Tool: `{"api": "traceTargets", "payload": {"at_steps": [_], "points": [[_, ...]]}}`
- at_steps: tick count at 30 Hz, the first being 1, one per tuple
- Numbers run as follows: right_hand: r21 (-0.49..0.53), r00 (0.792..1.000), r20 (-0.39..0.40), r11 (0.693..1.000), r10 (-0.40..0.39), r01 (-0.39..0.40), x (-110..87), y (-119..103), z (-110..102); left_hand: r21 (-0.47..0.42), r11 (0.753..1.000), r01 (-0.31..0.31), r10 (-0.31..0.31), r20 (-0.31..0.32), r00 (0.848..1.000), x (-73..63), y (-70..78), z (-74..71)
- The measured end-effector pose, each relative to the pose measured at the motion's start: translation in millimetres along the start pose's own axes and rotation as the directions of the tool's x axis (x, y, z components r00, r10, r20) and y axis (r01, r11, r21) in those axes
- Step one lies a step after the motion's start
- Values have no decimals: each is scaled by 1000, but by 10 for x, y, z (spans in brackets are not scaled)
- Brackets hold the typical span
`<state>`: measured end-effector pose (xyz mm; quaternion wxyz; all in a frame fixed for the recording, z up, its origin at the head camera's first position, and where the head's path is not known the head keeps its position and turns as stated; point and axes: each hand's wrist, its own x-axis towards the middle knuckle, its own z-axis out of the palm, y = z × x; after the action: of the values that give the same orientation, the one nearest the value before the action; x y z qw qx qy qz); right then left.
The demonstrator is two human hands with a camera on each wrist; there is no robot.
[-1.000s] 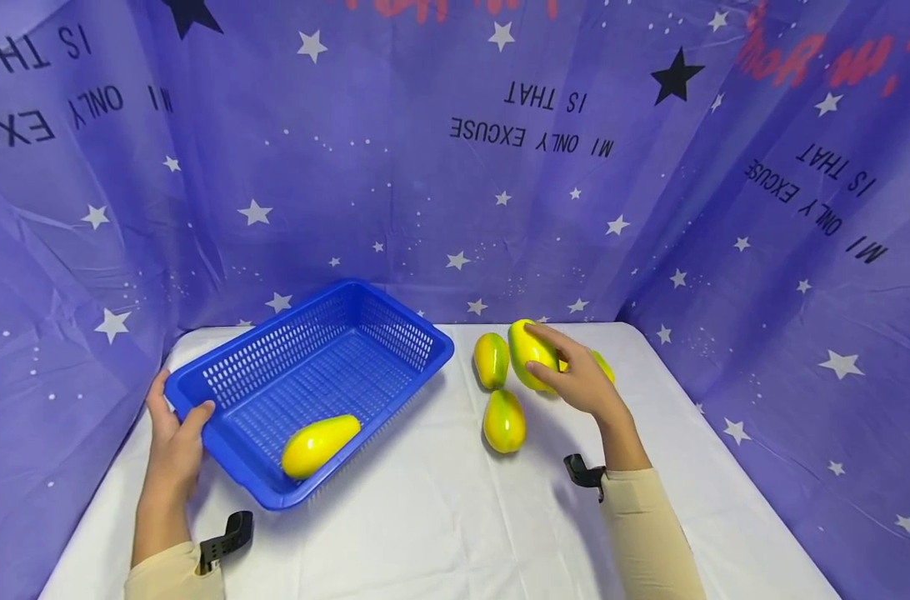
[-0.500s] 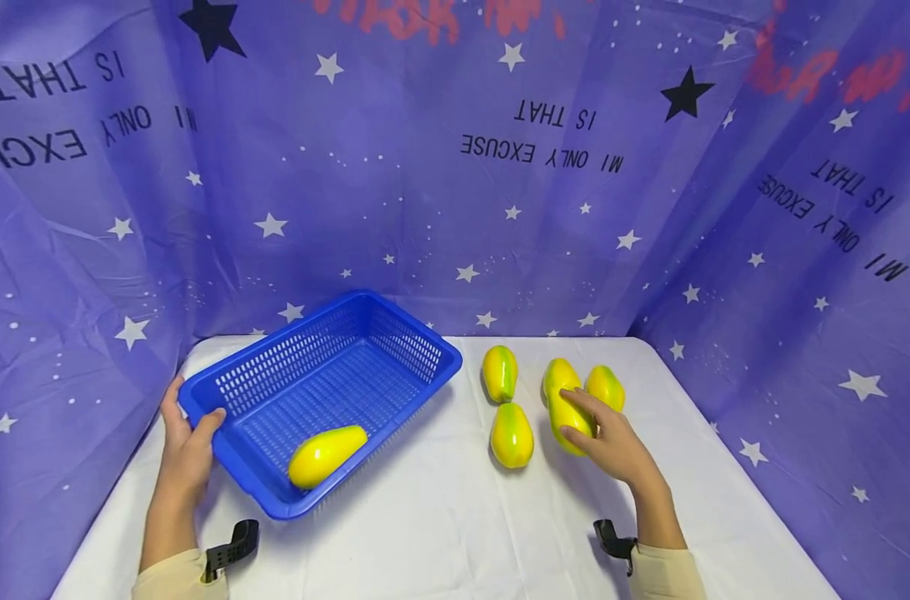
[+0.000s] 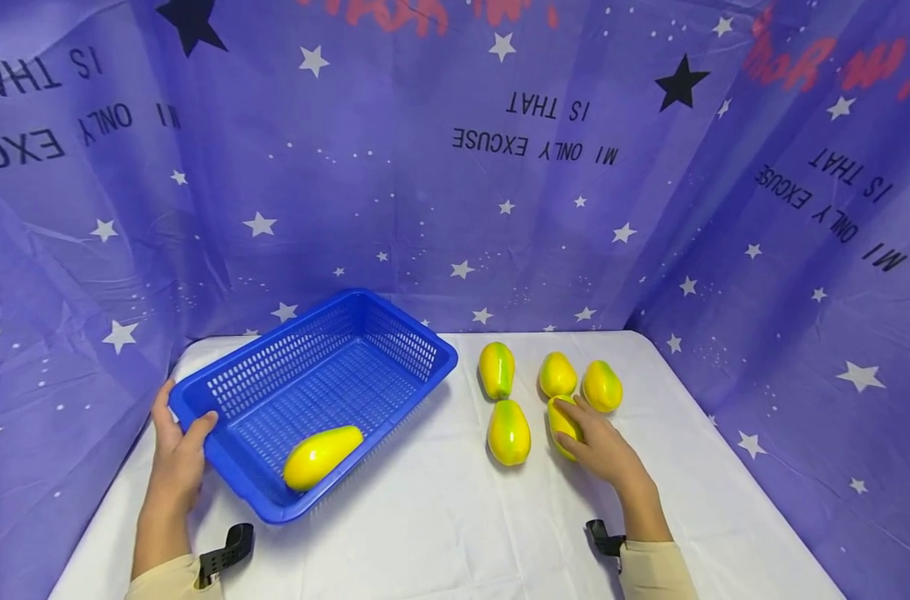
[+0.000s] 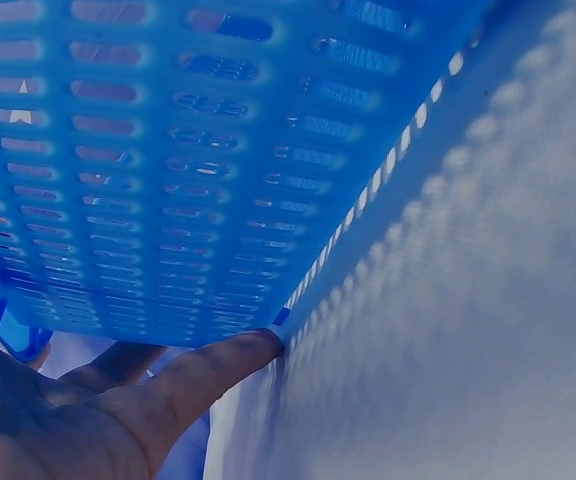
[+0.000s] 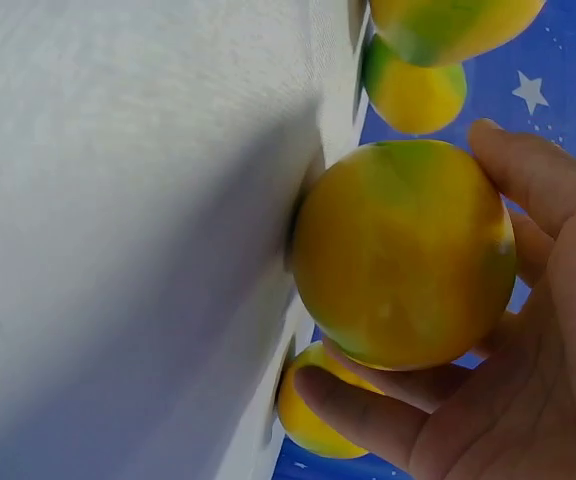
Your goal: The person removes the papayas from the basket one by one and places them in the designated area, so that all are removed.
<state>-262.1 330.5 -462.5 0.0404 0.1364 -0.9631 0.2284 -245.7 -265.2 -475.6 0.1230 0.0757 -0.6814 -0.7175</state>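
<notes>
A blue perforated plastic basket (image 3: pixel 233 475) sits at the left of the table, with one yellow papaya (image 3: pixel 323 457) lying inside it. My left hand (image 3: pixel 177 457) grips its near-left end, thumb over the rim; the left wrist view shows fingers (image 4: pixel 198 385) against the basket's outside, low near the cloth. At the right, my right hand (image 3: pixel 603 446) holds a glossy yellow-green papaya (image 3: pixel 563 427) at table level, fingers and thumb around its sides, as the right wrist view shows (image 5: pixel 403 255). Its far side is hidden by the hand in the head view.
Beside the held one lie more papayas: two in a column on its left (image 3: pixel 497 371) (image 3: pixel 509 433), and two just behind it (image 3: pixel 557 375) (image 3: pixel 602 387). A white cloth (image 3: pixel 417 517) covers the table. Purple star-printed curtains (image 3: pixel 395 208) enclose the back and sides.
My right hand has brought its papaya from the back of the group toward me and down, in front of the two rear ones. My left hand and the basket have stayed put.
</notes>
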Motion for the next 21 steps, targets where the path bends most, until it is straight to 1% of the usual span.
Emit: {"api": "traceTargets", "payload": {"at_steps": [3, 8, 16, 21], "points": [[-10, 1000, 16, 1000, 20, -20, -2, -24, 40, -4, 1000, 3, -3, -2, 1000, -20, -13, -22], [-24, 999, 13, 999, 37, -37, 2, -59, 50, -9, 1000, 7, -7, 3, 1000, -10, -28, -38], [-51, 999, 8, 998, 37, -37, 42, -116, -16, 13, 1000, 28, -28, 0, 1000, 32, -15, -16], [-80, 998, 0, 995, 55, -55, 23, -143, -53, -2, 1000, 10, -10, 8, 1000, 55, -4, -5]]}}
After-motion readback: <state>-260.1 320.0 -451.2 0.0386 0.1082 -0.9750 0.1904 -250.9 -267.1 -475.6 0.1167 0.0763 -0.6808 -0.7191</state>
